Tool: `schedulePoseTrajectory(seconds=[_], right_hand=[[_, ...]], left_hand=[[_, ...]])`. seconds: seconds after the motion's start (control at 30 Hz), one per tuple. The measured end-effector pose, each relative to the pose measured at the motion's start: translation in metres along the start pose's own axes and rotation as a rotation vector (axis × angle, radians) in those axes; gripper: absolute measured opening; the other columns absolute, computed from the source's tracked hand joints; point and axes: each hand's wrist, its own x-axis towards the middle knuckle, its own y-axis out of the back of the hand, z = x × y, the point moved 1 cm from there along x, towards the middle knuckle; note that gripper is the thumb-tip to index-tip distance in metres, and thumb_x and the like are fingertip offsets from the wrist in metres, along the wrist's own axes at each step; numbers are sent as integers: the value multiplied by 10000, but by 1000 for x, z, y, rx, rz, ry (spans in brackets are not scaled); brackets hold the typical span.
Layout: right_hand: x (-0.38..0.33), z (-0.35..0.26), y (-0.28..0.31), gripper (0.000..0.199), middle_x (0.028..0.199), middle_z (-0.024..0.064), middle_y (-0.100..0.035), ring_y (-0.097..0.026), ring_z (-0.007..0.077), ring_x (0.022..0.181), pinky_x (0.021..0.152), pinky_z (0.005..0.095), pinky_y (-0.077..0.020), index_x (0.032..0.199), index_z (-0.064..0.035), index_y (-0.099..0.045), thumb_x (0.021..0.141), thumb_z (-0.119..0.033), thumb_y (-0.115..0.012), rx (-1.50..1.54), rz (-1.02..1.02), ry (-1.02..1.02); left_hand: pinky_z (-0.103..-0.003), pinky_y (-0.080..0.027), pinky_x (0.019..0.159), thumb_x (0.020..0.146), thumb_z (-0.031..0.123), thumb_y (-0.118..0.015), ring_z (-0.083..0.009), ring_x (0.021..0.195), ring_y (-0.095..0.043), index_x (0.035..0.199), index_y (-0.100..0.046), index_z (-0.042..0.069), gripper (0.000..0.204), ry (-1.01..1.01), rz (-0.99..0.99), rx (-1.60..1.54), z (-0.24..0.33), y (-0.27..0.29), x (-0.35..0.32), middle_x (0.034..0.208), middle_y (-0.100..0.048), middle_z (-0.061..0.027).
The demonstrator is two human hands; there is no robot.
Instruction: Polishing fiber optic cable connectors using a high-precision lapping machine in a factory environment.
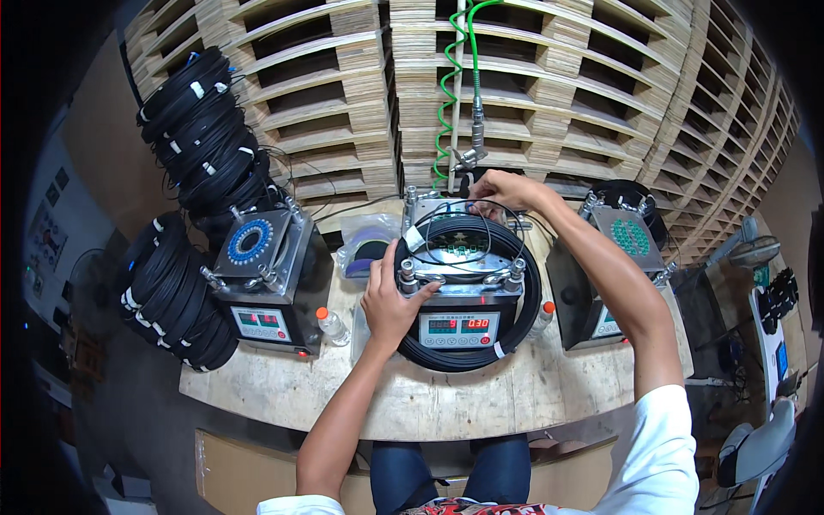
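Note:
A coil of black cable [442, 359] with white ties stands upright in front of the middle machine [468, 292], ringing its lit display. My left hand [390, 296] is closed on the coil's left side, its thumb near the machine's front left metal post [408, 276]. Behind the coil, at the machine's far edge, my right hand [499, 190] has its fingers bent together. A thin loop of cable runs close below them; what they pinch is too small to make out. Part of the machine's top plate with green pieces [463, 249] shows through the ring.
Similar machines stand at left [275, 275] and right [614, 266]. Small bottles with orange caps [333, 326] flank the middle one. Black cable coils [202, 129] are piled at far left. A green air hose [446, 94] hangs before stacked wooden pallets [566, 86]. A plastic bag [365, 240] lies behind.

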Motion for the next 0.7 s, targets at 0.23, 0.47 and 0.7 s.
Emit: schedulePoseTrajectory(seconds=[0.23,0.47,0.7], right_hand=[[-1,-20,-12,194,724,124,-653,-620,188,637,559,351,-462,924,51,-653,884,-128,-718,-276,79,143],[6,-15,-9,82,627,87,-555,-532,178,578,513,346,-395,755,44,-569,821,-4,-581,-344,144,277],[-15,-36,-11,66,792,71,-682,-686,143,761,543,302,-567,879,28,-585,936,-6,-578,-98,176,184]], left_hand=[[-435,-532,736,710,689,-751,-337,927,-662,1477,-447,127,998,-24,17,21,-3,3,-1,1112,-606,-125],[-435,-531,733,718,693,-741,-335,935,-664,1473,-450,125,988,-19,1,10,0,0,-1,1110,-607,-127],[-436,-526,759,763,658,-732,-344,968,-657,1471,-443,97,949,-15,-35,1,1,9,0,1117,-601,-146]])
